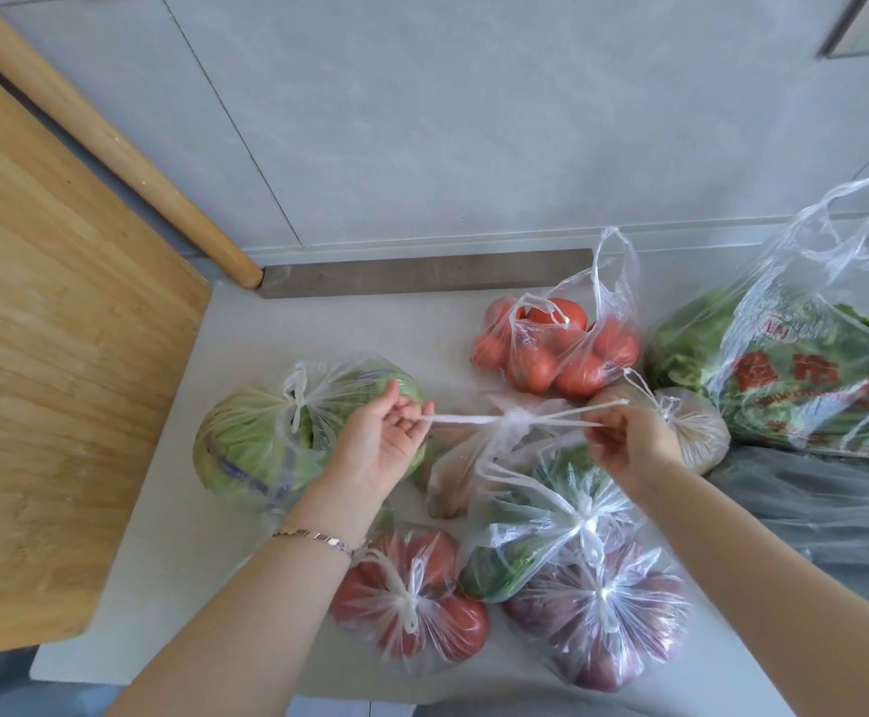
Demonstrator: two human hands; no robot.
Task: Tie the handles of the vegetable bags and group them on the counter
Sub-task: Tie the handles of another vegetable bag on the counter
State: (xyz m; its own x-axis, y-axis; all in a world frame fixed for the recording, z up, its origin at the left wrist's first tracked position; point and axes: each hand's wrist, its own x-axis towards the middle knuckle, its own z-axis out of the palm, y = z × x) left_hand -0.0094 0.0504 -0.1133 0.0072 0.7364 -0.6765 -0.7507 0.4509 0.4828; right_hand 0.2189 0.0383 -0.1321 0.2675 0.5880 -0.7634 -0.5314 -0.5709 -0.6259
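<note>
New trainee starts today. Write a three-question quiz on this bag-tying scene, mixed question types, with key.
1. True or false: the cabbage bag is already knotted.
2. Fill in: the tomato bag with loose handles lies ___ the wall than the knotted tomato bag.
3. The left hand and right hand pull handles of: A the middle bag; B the cabbage bag; C the knotted tomato bag.
Key: 1 true; 2 nearer; 3 A.
</note>
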